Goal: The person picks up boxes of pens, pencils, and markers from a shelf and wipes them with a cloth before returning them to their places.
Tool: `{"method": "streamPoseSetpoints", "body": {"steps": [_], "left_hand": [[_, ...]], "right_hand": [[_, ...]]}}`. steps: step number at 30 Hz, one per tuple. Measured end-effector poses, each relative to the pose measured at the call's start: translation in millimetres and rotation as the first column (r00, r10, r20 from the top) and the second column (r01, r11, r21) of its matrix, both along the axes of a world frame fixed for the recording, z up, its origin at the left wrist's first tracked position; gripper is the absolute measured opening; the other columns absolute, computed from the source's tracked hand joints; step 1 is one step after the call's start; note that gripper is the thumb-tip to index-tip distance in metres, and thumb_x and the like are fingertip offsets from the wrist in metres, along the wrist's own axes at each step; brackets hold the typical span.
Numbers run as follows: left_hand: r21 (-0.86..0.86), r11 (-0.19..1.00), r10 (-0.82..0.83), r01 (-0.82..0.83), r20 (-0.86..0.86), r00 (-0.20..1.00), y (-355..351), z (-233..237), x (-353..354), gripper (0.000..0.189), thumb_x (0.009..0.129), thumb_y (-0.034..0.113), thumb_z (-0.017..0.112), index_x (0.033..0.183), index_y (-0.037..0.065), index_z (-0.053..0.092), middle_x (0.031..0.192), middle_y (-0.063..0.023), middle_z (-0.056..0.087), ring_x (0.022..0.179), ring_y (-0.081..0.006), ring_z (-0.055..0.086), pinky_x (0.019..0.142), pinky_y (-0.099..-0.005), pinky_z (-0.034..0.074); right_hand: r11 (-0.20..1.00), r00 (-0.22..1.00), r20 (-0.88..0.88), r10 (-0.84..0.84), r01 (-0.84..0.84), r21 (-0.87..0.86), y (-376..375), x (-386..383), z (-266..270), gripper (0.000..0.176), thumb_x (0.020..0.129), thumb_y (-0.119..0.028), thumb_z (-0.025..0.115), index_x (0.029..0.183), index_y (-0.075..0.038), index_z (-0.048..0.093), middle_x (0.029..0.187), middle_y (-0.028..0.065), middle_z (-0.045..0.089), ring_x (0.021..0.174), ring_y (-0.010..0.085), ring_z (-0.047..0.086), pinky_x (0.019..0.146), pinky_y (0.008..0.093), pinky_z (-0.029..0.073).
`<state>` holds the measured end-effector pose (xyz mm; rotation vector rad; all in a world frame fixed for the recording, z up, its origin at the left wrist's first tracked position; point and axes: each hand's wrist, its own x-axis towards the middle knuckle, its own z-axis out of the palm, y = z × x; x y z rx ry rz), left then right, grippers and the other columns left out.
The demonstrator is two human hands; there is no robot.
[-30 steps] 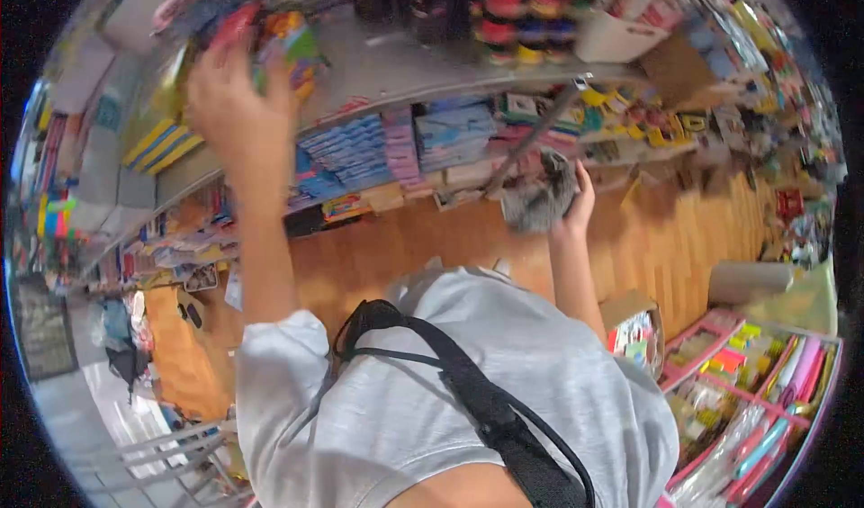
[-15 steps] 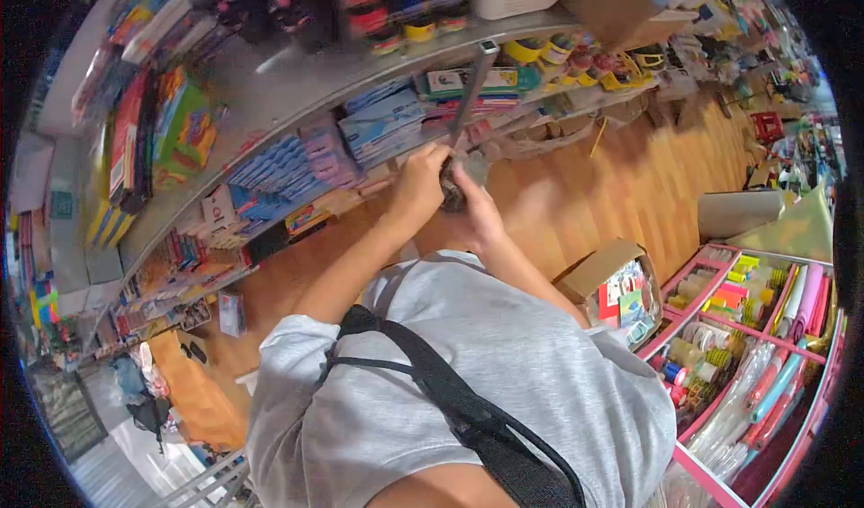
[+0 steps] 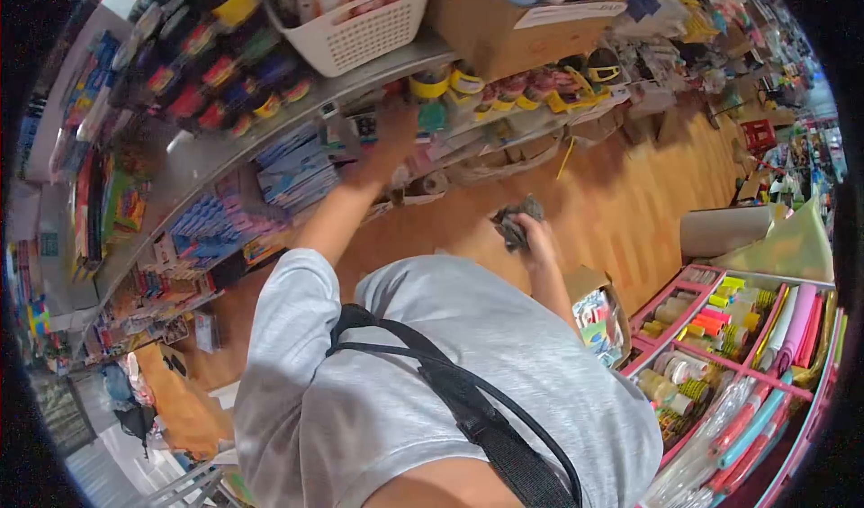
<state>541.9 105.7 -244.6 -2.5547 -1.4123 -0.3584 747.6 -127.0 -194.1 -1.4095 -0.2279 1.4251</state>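
Observation:
My right hand (image 3: 540, 240) is closed around a crumpled dark grey cloth (image 3: 515, 224), held over the wooden floor in front of my body. My left hand (image 3: 396, 128) reaches into the shelf below the upper ledge. It is in shade and smeared by motion, so its fingers cannot be made out. Close to it are yellow-and-black rolls (image 3: 430, 83) and a green item (image 3: 432, 116). Stacked blue packets (image 3: 297, 168) lie to the left of that forearm.
On the upper shelf (image 3: 211, 152) stand a white perforated basket (image 3: 373, 40), a cardboard box (image 3: 504, 35) and several dark jars (image 3: 220, 71). A pink-framed bin (image 3: 641, 323) of tapes and rolls stands at right, beside a small open carton (image 3: 616, 319). Wooden floor (image 3: 621, 184) stretches between.
My hands were together on the cloth and a long grey metal bar. They have parted: the left went up-left to the shelf, the right moved right with the cloth. The bar has left my hands.

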Motion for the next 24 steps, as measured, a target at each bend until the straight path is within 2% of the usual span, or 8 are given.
{"method": "streamPoseSetpoints", "body": {"steps": [2, 8, 13, 17, 19, 21, 23, 24], "left_hand": [[-0.054, 0.995, 0.09, -0.084, 0.123, 0.988, 14.0, -12.6, 1.2, 0.029, 0.067, 0.012, 0.054, 0.094, 0.002, 0.052, 0.084, -0.0161, 0.052, 0.087, -0.0315, 0.051, 0.068, -0.0421, 0.042], [-0.137, 0.981, 0.092, -0.135, -0.279, 0.956, -23.6, 30.9, -2.3, 0.026, 0.068, 0.009, 0.053, 0.093, 0.004, 0.052, 0.088, -0.0167, 0.053, 0.086, -0.0317, 0.053, 0.067, -0.0413, 0.043], [-0.473, 0.879, 0.005, 0.051, 0.115, 0.993, -31.4, 69.4, 4.1, 0.044, 0.065, 0.009, 0.061, 0.107, 0.002, 0.047, 0.102, -0.0188, 0.052, 0.096, -0.0326, 0.051, 0.08, -0.0418, 0.041], [-0.483, 0.862, -0.038, 0.152, 0.238, 0.971, -73.0, 142.6, 14.3, 0.056, 0.069, 0.017, 0.064, 0.118, 0.003, 0.041, 0.113, -0.0178, 0.048, 0.106, -0.03, 0.047, 0.087, -0.0374, 0.039], [-0.534, 0.708, -0.058, 0.462, 0.608, 0.792, -88.0, 160.7, 14.9, 0.06, 0.073, 0.023, 0.064, 0.122, 0.003, 0.037, 0.12, -0.0138, 0.046, 0.112, -0.0254, 0.043, 0.091, -0.0338, 0.036], [-0.511, 0.503, 0.174, 0.697, 0.85, 0.498, -95.8, 144.9, 16.6, 0.057, 0.079, 0.023, 0.059, 0.126, 0.003, 0.033, 0.122, -0.0123, 0.044, 0.115, -0.0222, 0.041, 0.095, -0.0325, 0.033], [-0.335, 0.361, 0.321, 0.87, 0.921, 0.222, -103.3, 136.3, 28.9, 0.066, 0.082, 0.039, 0.051, 0.132, 0.005, 0.022, 0.12, -0.0122, 0.045, 0.111, -0.0226, 0.044, 0.092, -0.0379, 0.037], [-0.298, 0.339, 0.491, 0.892, 0.865, 0.103, -108.0, 127.4, 37.5, 0.067, 0.081, 0.042, 0.049, 0.131, 0.004, 0.023, 0.12, -0.0121, 0.045, 0.111, -0.0232, 0.044, 0.092, -0.0382, 0.037]], "right_hand": [[0.988, 0.992, 0.032, -0.118, 0.114, 0.106, 2.1, 12.2, -16.4, 0.027, 0.074, 0.002, 0.047, 0.1, 0.002, 0.046, 0.079, 0.012, 0.056, 0.063, 0.0222, 0.057, 0.052, 0.0321, 0.051], [1.0, 0.998, 0.063, -0.017, 0.017, -0.006, 16.8, 43.2, -17.4, 0.03, 0.07, 0.002, 0.046, 0.099, -0.003, 0.047, 0.071, 0.0096, 0.054, 0.051, 0.0176, 0.053, 0.036, 0.0279, 0.041], [0.989, 0.995, -0.051, 0.09, -0.096, -0.115, 24.4, 66.7, -40.2, 0.013, 0.077, -0.017, 0.05, 0.085, -0.007, 0.049, 0.065, 0.0049, 0.052, 0.047, 0.0145, 0.05, 0.035, 0.0261, 0.037], [0.994, 0.959, -0.281, 0.028, -0.056, -0.095, 39.1, 54.7, -6.8, 0.022, 0.079, -0.03, 0.053, 0.084, -0.01, 0.049, 0.062, 0.0021, 0.05, 0.045, 0.0128, 0.049, 0.033, 0.0253, 0.035], [0.998, 0.974, -0.216, -0.068, 0.063, -0.029, 48.8, 44.9, 2.2, 0.028, 0.079, -0.039, 0.054, 0.083, -0.012, 0.049, 0.06, 0.0004, 0.047, 0.043, 0.0122, 0.046, 0.033, 0.0253, 0.033], [0.997, 0.984, -0.164, -0.076, 0.069, -0.045, 51.7, 36.9, 25.5, 0.02, 0.08, -0.029, 0.053, 0.086, -0.01, 0.05, 0.065, 0.0005, 0.048, 0.05, 0.0106, 0.047, 0.038, 0.0228, 0.036], [0.858, 0.934, -0.01, -0.358, 0.333, 0.391, 58.2, 24.6, 37.0, 0.017, 0.079, -0.016, 0.051, 0.094, -0.007, 0.049, 0.072, 0.0004, 0.049, 0.061, 0.0078, 0.048, 0.046, 0.0201, 0.038], [0.85, 0.938, 0.0, -0.346, 0.313, 0.423, 54.1, 20.0, 62.5, 0.027, 0.076, -0.004, 0.05, 0.103, -0.005, 0.046, 0.086, 0.0029, 0.049, 0.075, 0.0089, 0.049, 0.06, 0.0215, 0.043]]}}
